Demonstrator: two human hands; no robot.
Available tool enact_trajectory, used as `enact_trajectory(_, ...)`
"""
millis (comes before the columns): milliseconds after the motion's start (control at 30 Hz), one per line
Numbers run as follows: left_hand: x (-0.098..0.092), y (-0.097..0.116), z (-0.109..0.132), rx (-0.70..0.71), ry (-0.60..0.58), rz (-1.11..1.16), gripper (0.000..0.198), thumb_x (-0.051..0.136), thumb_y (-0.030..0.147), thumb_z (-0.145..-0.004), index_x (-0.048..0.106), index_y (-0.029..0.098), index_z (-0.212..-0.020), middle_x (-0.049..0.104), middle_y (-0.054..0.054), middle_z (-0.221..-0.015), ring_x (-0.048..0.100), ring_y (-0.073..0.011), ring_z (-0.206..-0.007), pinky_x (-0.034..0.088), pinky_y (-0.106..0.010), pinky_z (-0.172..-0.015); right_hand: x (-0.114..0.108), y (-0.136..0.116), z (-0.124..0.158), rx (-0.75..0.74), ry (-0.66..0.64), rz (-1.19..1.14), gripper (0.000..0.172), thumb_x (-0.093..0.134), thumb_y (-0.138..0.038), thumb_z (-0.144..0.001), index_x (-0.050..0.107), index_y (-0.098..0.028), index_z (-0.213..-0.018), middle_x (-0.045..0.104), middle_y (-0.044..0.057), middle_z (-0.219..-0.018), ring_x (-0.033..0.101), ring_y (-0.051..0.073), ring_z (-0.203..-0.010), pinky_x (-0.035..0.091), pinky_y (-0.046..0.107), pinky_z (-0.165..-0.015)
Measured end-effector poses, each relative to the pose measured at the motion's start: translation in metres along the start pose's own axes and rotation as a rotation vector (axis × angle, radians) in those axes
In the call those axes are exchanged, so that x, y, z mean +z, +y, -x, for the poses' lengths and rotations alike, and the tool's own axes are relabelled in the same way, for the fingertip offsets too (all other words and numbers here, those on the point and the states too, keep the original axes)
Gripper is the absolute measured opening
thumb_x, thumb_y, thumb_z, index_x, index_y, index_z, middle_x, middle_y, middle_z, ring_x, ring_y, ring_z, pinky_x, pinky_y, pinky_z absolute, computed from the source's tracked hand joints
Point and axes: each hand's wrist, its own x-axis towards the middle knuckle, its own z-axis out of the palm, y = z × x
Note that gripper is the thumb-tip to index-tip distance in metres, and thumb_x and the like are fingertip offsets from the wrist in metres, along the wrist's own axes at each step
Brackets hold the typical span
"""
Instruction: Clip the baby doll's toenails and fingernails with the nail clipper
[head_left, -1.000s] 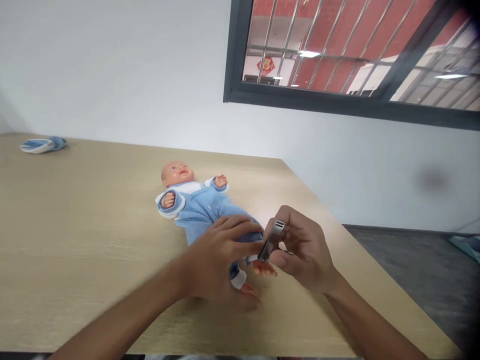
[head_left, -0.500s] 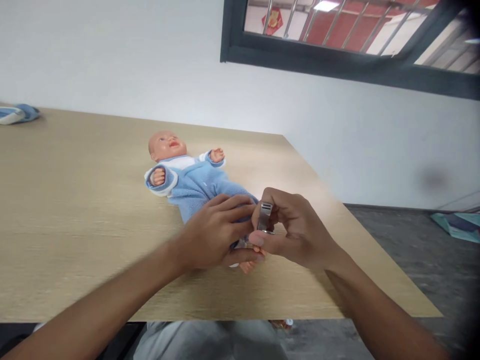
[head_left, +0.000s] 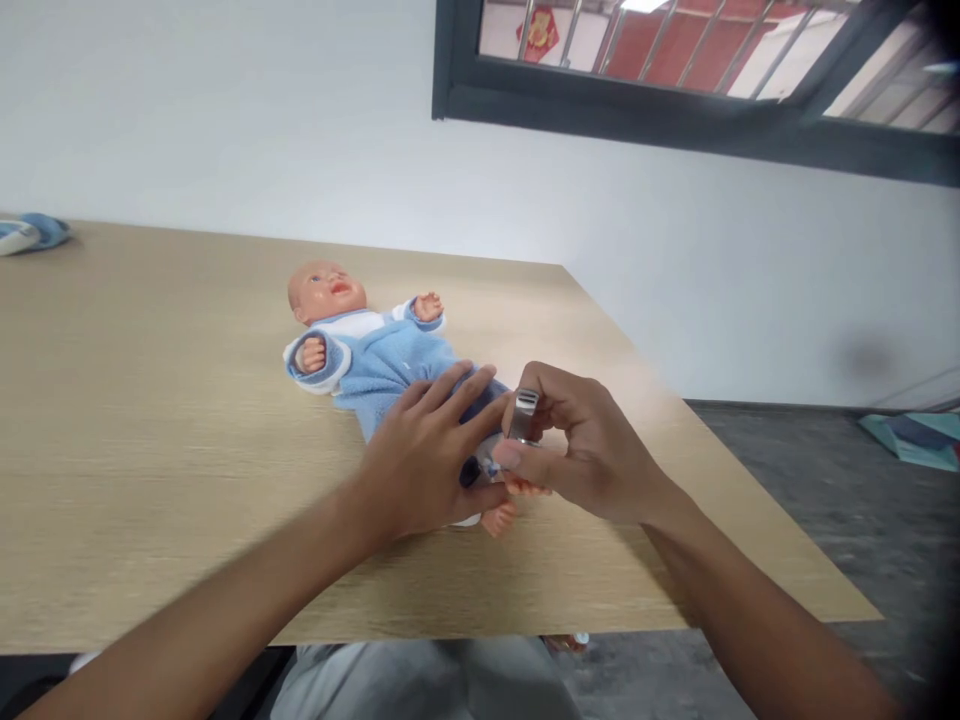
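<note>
The left hand (head_left: 424, 455) lies spread across the legs of the light, soft-bodied baby doll (head_left: 382, 375), on the table (head_left: 150, 420) at its twelve o'clock, best held by the padded middle, while the right hand (head_left: 589, 450) pinches a metal nail clipper (head_left: 525, 415).

Bright, flat light here, glare washing out the table (head_left: 150, 420) toward its far corner, barely any shadows. The left hand (head_left: 424, 470) looks a bit soft, and the wide lens bends the window frame (head_left: 645, 125) and darkens the top right corner.
</note>
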Motion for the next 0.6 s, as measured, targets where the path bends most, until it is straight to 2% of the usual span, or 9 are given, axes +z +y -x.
enact_trajectory(133, -0.0003, 0.0012, 0.0002, 0.009, -0.002, -0.008, 0.066, 0.044, 0.067, -0.092, 0.05, 0.02, -0.139, 0.045, -0.015, -0.154, 0.039, -0.0364, -0.144, 0.045, -0.052, -0.101, -0.0032, -0.004, -0.0016, -0.062, -0.088, 0.033, 0.029, 0.079, -0.032, -0.078, 0.053, -0.021, -0.077, 0.054, -0.007, -0.059, 0.047, 0.01, -0.053, 0.035, 0.023, -0.048)
enact_trajectory(267, -0.0007, 0.0013, -0.0001, 0.013, -0.004, 0.001, 0.066, 0.04, 0.066, -0.094, 0.05, 0.019, -0.139, 0.045, -0.016, -0.154, 0.04, -0.0367, -0.144, 0.045, -0.052, -0.101, -0.0032, -0.0039, -0.0021, -0.093, -0.124, 0.032, 0.028, 0.076, -0.032, -0.081, 0.051, -0.021, -0.079, 0.058, -0.006, -0.061, 0.048, 0.01, -0.054, 0.036, 0.023, -0.048)
enact_trajectory(600, -0.001, 0.0004, -0.0007, 0.011, -0.007, 0.015, 0.065, 0.038, 0.066, -0.095, 0.052, 0.02, -0.138, 0.046, -0.017, -0.153, 0.041, -0.0376, -0.143, 0.045, -0.053, -0.102, 0.0004, -0.0008, 0.001, -0.111, -0.101, 0.0, 0.028, 0.075, -0.031, -0.082, 0.049, -0.021, -0.078, 0.05, -0.008, -0.06, 0.039, 0.008, -0.052, 0.029, 0.022, -0.046)
